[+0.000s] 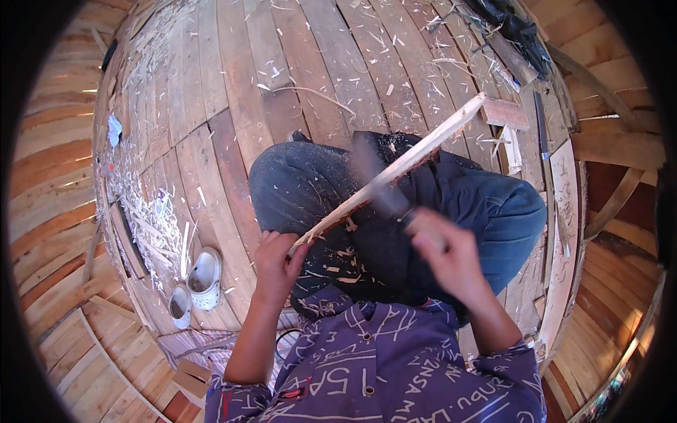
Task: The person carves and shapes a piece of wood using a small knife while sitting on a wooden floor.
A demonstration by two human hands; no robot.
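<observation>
Clock directions from frame centre. Wooden stick (423, 151) is pale, long and narrow; runs from about 8 o'clock to 2 o'clock, slantwise across the lap. Left hand (279, 255) at 8 o'clock, clamped on the stick's near end, thumb along it. Right hand (449, 248) between 3 and 4, fingers wrapped round the handle of a knife (389, 201). Knife is motion-blurred; blade points toward 11 and crosses the stick in view. Can't tell if the edge touches wood.

Person sits with knees bent, blue jeans (518, 215), dark cloth (381, 247) on lap with shavings on it. Stick's far end shows just beside a wood block (504, 113) at 2. Thin bent strip (317, 92) at 12 on plank floor (240, 63). Heap of shavings (156, 229) at 9. Pale clogs (205, 273) at 8, side by side. Black plastic (518, 32) between 1 and 2.
</observation>
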